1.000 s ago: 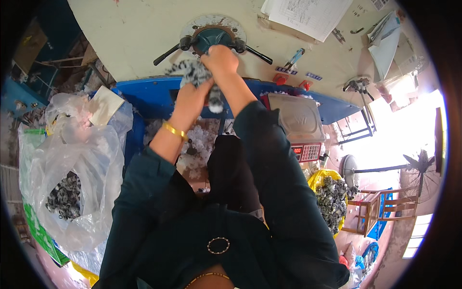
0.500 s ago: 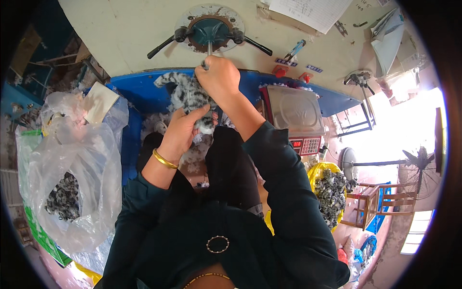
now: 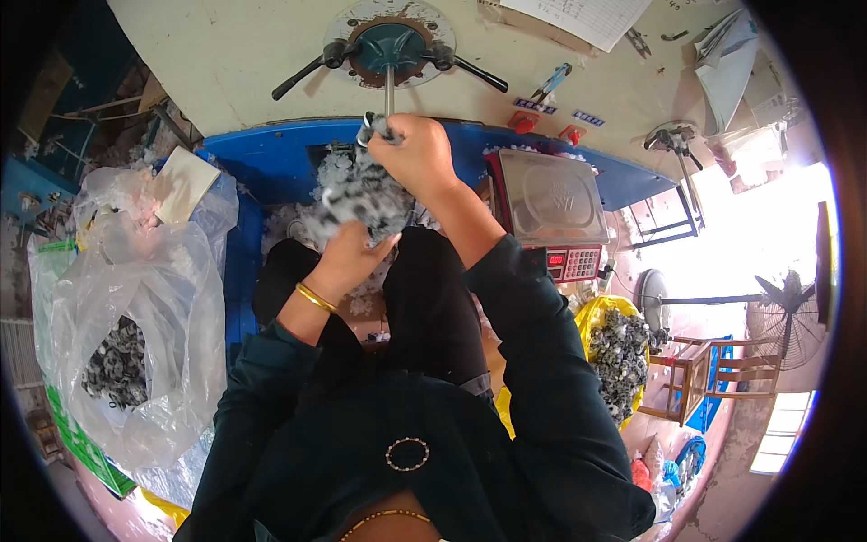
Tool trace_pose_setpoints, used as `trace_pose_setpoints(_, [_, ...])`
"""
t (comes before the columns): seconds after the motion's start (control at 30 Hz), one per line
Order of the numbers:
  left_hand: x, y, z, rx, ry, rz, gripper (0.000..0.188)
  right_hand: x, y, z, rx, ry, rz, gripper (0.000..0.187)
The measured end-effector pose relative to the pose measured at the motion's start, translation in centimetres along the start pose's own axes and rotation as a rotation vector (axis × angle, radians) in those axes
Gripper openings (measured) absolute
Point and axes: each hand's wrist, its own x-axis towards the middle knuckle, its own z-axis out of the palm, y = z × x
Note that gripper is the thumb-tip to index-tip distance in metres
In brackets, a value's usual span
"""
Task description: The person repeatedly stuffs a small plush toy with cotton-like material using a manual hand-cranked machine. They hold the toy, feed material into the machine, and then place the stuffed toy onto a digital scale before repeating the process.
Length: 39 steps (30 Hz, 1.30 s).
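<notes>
the fuzzy black and white piece (image 3: 372, 194) is between the two hands. it looks puffy, so i think some work on it is done. it is not put down, so some is likely left. it is too blurry to tell how much.

the right hand (image 3: 415, 155) is curled around the top end of the piece. just past it is a thin metal tube (image 3: 389, 88). i cannot tell if the tube goes into the piece. the left hand (image 3: 350, 260) is nearer the body, at the bottom end, thumb pointing right. i cannot tell if it grips or just touches. both arms reach forward, the right one farther.

left of the hands, a clear bag (image 3: 185, 307) has dark bits (image 3: 116, 363) inside. right of them, a yellow bag (image 3: 591, 314) has gray bits (image 3: 619, 361). i cannot tell if those are finished.
</notes>
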Motion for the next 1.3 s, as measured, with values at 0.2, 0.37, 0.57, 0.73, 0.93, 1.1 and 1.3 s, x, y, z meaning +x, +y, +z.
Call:
trace_pose_setpoints(0.2, [3.4,-4.0,-2.2,-1.396,0.03,-0.011,0.028,-0.6,2.6,0.0,0.193,0.024,-0.281,0.017])
trace_pose_setpoints(0.37, [5.4,-1.3,-4.6,-1.199,-0.231,-0.18,0.035,-1.4,1.9,-0.9,0.279,0.009,-0.312,0.019])
trace_pose_setpoints(0.57, [4.8,0.3,-2.6,-1.402,-0.299,-0.131,0.045,-1.7,5.9,-1.8,0.274,-0.096,-0.313,0.023])
trace_pose_setpoints(0.73, [3.9,0.9,-0.8,-1.419,-0.108,-0.069,0.072,-1.9,6.1,-3.0,0.341,-0.221,-0.195,0.012])
trace_pose_setpoints(0.93, [2.3,4.2,-1.5,-1.296,0.085,-0.027,0.072,-1.2,6.0,-3.7,0.306,-0.317,0.026,0.016])
trace_pose_setpoints(1.1, [3.0,7.7,-4.6,-1.317,0.166,-0.105,0.062,1.1,7.1,-2.4,0.723,-0.4,0.305,0.03])
trace_pose_setpoints(1.3, [4.2,7.1,-4.5,-1.237,0.129,-0.18,0.071,0.0,6.4,-3.1,0.735,-0.331,0.348,0.034])
